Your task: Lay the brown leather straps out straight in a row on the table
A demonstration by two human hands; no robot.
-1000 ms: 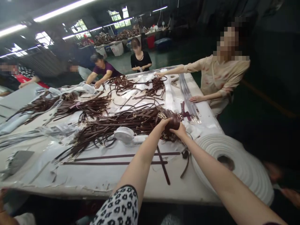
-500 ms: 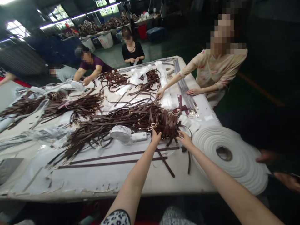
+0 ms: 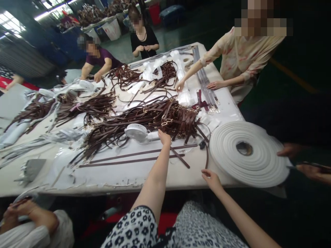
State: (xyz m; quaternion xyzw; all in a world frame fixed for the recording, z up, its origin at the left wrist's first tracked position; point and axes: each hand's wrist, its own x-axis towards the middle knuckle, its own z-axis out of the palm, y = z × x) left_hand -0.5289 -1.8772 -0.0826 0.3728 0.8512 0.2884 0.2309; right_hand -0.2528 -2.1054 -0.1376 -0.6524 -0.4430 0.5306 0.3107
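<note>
My left hand [image 3: 164, 137] reaches across the white table [image 3: 144, 177] to the near edge of a pile of dark brown leather straps [image 3: 160, 120] with gold buckles. Its fingers curl down onto the strap ends beside a small white fan [image 3: 136, 132]. What they grip, if anything, is hidden. My right hand [image 3: 212, 178] hovers at the table's front edge, fingers loosely spread and holding nothing. It is just below a big roll of white tape [image 3: 248, 153]. Two long straps [image 3: 134, 157] lie flat in front of the pile.
Several other people work round the table; one at the right [image 3: 240, 58] handles grey strips [image 3: 205, 86]. More strap piles [image 3: 85, 108] cover the left. Someone's hands [image 3: 302, 160] show at the right edge, another person's [image 3: 23, 212] at the lower left.
Both my hands left the top of the strap pile. The right hand drew back to the table's front edge; the left slid to the pile's near side. The camera tilted down.
</note>
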